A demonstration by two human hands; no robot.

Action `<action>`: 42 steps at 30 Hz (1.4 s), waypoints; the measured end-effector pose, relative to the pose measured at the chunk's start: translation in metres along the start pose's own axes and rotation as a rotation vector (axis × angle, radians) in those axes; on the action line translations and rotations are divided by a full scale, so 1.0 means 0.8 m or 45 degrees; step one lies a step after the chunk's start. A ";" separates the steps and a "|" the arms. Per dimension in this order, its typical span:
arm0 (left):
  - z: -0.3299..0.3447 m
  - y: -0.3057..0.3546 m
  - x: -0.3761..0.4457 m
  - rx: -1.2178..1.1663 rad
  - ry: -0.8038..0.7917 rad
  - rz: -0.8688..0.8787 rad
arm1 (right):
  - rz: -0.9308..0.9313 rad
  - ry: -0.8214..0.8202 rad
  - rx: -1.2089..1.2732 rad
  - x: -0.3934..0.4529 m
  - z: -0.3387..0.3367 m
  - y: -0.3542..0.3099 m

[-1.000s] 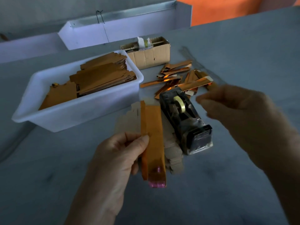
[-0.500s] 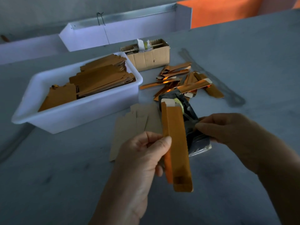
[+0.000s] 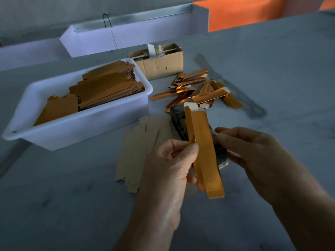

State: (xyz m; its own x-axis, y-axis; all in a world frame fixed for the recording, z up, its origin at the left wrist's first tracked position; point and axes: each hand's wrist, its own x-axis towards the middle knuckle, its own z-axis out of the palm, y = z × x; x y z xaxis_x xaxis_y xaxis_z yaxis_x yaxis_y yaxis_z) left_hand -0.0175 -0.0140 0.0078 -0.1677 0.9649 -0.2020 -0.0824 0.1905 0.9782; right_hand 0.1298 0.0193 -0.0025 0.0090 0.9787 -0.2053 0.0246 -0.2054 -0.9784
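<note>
Carton [image 3: 204,156], a folded gold sleeve, is held near-upright above the table. The left hand [image 3: 168,169] pinches its left edge, probably to turn the seam toward the right hand [image 3: 253,156], which stays apart. That hand's fingertips meet beside the dispenser [image 3: 178,120]; whether they pinch tape cannot be told. A white tub [image 3: 72,131] holds stacked flat blanks [image 3: 101,89]. A cardboard box [image 3: 163,66] holds oddments too unclear to name.

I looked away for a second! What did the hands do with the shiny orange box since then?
The left hand moved the orange box right, in front of the tape dispenser. The right hand came down, its fingertips now beside the box. The left hand kept its grip; the white tub and loose boxes stayed put.
</note>
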 end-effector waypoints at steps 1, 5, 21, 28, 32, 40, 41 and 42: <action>-0.001 0.000 0.000 -0.001 -0.007 0.000 | 0.000 0.002 -0.018 -0.004 -0.003 0.001; -0.002 0.000 0.002 0.032 -0.021 -0.017 | -0.103 0.127 -0.166 -0.015 -0.001 0.005; 0.003 0.007 0.008 0.138 -0.090 0.049 | -0.324 0.347 -0.381 -0.030 0.018 0.035; 0.006 0.015 0.007 0.376 -0.119 0.107 | -0.713 0.387 -0.941 -0.024 0.017 0.020; 0.010 0.019 0.006 0.456 -0.122 0.127 | -0.723 0.355 -1.023 -0.022 0.014 0.017; 0.007 0.022 0.013 0.374 -0.096 0.024 | -0.436 0.275 -0.395 -0.038 -0.022 0.023; 0.006 0.023 0.015 0.342 -0.100 0.001 | -0.373 0.187 -0.224 -0.042 -0.023 0.015; 0.005 0.024 0.016 0.312 -0.112 -0.018 | -0.356 0.079 -0.134 -0.045 -0.023 0.006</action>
State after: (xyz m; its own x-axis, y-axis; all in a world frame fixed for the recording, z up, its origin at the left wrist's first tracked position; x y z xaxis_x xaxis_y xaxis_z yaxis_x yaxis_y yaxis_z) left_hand -0.0170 0.0029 0.0242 -0.0811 0.9718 -0.2214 0.1578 0.2318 0.9599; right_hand 0.1479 -0.0168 0.0007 0.0484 0.9959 0.0770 0.1379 0.0697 -0.9880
